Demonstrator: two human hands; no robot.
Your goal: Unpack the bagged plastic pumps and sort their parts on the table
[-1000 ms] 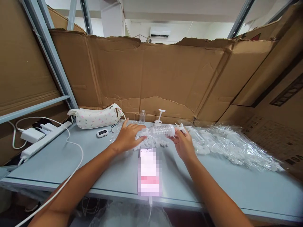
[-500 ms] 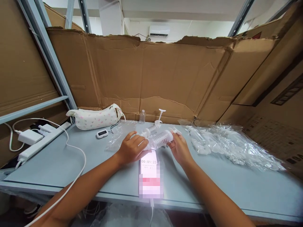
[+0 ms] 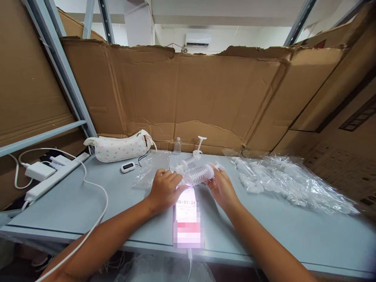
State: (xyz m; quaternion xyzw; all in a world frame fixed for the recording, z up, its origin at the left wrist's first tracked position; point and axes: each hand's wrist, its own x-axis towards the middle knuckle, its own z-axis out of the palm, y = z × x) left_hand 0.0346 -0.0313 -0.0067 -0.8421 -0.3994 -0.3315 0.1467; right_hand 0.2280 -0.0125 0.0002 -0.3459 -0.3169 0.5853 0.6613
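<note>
My left hand (image 3: 165,189) is closed around the left end of a clear ribbed plastic tube (image 3: 199,175), shaped like a syringe barrel with white end parts. At its right end, the fingers of my right hand (image 3: 221,186) pinch a white piece, partly hidden by them. The tube is held nearly level, tilted up to the right, above the top of a lit phone (image 3: 187,215) showing a timer. Just behind lies a second, smaller clear tube (image 3: 190,161) with white fittings. A white T-shaped plunger (image 3: 200,144) sticks up beside it.
On the right lies a clear plastic bag (image 3: 282,178) of white parts. A small clear bottle (image 3: 177,145), an open plastic bag (image 3: 152,168), a small white digital device (image 3: 127,167) and a patterned pouch (image 3: 123,148) sit behind. A white cable (image 3: 101,188) crosses from the power strip (image 3: 55,178).
My left-hand fingers have curled more tightly at the tube's left end, with the thumb now extended along it. The phone timer has advanced one second.
</note>
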